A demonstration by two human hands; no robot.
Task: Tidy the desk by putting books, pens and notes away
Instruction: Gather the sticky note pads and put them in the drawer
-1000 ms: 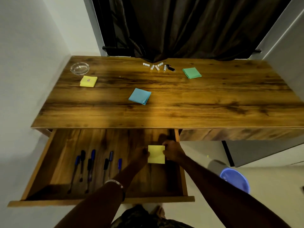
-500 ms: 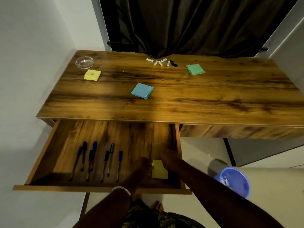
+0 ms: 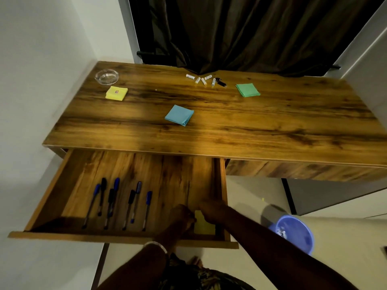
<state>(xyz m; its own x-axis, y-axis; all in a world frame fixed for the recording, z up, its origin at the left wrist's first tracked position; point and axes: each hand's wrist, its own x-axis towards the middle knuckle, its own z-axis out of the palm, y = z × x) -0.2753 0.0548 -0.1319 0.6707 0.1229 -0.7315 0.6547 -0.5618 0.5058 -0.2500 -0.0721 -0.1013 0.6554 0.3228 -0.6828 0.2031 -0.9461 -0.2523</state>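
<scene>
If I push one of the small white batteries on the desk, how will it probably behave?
The white batteries look cylindrical and lie on their sides, so a sideways push would probably roll one. The desk top looks smooth, offering little grip. Being small, they seem easy to scatter.

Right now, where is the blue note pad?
Head view: the blue pad lies mid-desk, toward the front edge, between the yellow pad and green pad.

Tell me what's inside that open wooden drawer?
The open wooden drawer holds seven blue and black pens in a row and a yellow sticky-note pad at its right end, partly covered by both hands.
</scene>
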